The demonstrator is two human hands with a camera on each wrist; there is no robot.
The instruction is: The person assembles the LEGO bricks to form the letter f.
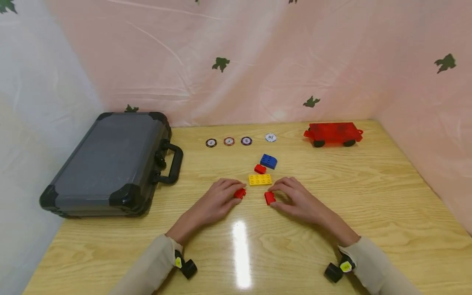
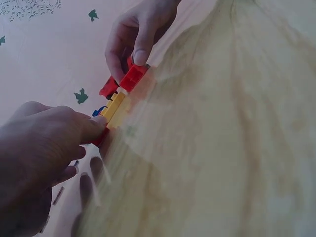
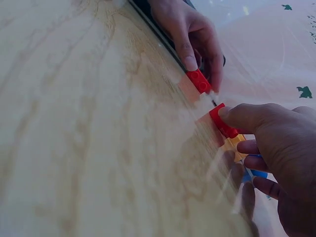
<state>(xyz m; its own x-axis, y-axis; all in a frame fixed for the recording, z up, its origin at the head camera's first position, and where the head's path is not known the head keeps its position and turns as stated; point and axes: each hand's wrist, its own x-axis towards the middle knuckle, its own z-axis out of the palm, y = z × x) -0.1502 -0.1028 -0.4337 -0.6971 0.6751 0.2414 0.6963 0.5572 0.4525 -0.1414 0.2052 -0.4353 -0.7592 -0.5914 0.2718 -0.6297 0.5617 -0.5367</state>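
Left hand: your left hand (image 1: 218,197) pinches the left red brick (image 1: 240,193) between thumb and fingers; the right wrist view shows its studs turned toward your other hand.
Right hand: your right hand (image 1: 296,199) pinches the right red brick (image 1: 270,198), its hollow underside turned toward the left one.
Red pair: both sit low over the bench (image 1: 368,184), apart, on your near side of the yellow brick; you seem to be lining up studs with hollow.
Gap between the reds: joining them would call for bringing both hands inward, squaring the faces, then pressing evenly; a skewed meeting could catch on the stud edges.
Yellow brick: the yellow brick (image 1: 259,180) lies studs up just beyond the gap, near your fingertips, so your fingers could nudge it.
Loose bricks: a small red brick (image 1: 260,169) and a blue brick (image 1: 268,161) lie behind the yellow one.
Chips: four poker chips (image 1: 246,141) lie in a row farther back, out of your way.
Wagon: a red wagon (image 1: 335,133) stands at the back right.
Case: a grey case (image 1: 107,159) lies at left, handle toward the bricks, well apart from your fingers.
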